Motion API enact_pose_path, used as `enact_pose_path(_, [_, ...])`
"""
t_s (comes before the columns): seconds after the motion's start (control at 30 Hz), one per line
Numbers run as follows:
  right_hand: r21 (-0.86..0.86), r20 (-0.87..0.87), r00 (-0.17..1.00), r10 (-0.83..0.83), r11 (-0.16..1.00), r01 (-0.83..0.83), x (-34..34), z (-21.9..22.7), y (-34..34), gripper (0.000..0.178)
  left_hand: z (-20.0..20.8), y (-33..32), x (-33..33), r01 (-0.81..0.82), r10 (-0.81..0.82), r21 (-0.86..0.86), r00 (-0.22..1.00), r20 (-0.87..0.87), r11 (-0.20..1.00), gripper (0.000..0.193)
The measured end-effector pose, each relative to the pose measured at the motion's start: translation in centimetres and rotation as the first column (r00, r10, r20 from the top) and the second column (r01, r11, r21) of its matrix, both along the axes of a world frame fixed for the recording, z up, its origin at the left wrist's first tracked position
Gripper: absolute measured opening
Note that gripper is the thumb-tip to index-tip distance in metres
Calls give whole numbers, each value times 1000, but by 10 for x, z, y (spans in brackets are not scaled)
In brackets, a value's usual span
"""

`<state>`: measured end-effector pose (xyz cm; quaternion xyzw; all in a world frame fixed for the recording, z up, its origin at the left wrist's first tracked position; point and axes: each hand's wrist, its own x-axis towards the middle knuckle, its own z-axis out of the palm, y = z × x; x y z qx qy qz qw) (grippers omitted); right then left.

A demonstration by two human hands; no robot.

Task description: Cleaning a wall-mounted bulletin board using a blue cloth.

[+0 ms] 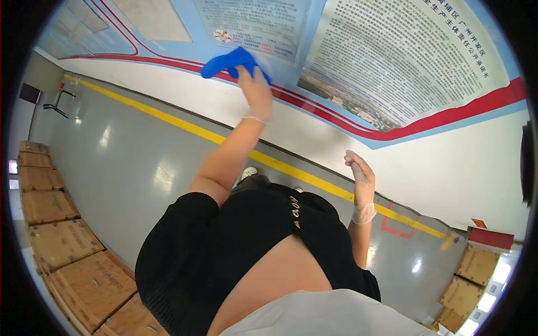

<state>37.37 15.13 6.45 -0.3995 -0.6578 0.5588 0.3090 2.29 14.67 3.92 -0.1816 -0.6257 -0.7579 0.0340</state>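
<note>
My left hand (256,96), in a thin clear glove, is closed on a blue cloth (231,61) and presses it against the wall. The cloth lies over a red stripe and the lower edge of a printed poster (252,28). It is bunched under the fingers, and part of it is smeared by motion. My right hand (363,175), also in a clear glove, hangs in front of the white lower wall, apart from it. Its fingers are bent and drawn together, with nothing visible in them.
A larger printed poster (403,56) covers the wall to the right. Along the grey floor (129,145) runs a yellow line (168,116) beside the wall. Wooden crates (61,241) line the left side, and more crates (462,294) stand at the lower right near a red box (490,238).
</note>
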Motion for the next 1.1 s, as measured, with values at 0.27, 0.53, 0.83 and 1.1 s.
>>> enact_pose_path(0.27, [111, -26, 992, 127, 986, -123, -23, 7, -1, 28, 23, 0, 108, 172, -270, -294, 904, -332, 940, 50])
enact_pose_path(0.53, [97, -73, 997, -36, 994, 43, 8, 4, -13, 26, 205, -21, 43, -99, 287, 272, 438, -852, 957, 41])
enact_pose_path(0.83, [14, -88, 989, -120, 992, 122, 25, 6, -26, 29, 308, 29, 46, -421, 139, 67, 142, -980, 905, 42])
enact_pose_path(1.1, [-9, -47, 990, -130, 991, 130, 31, 0, -32, 28, 80, 21, 36, -287, -121, -209, 295, -948, 935, 37])
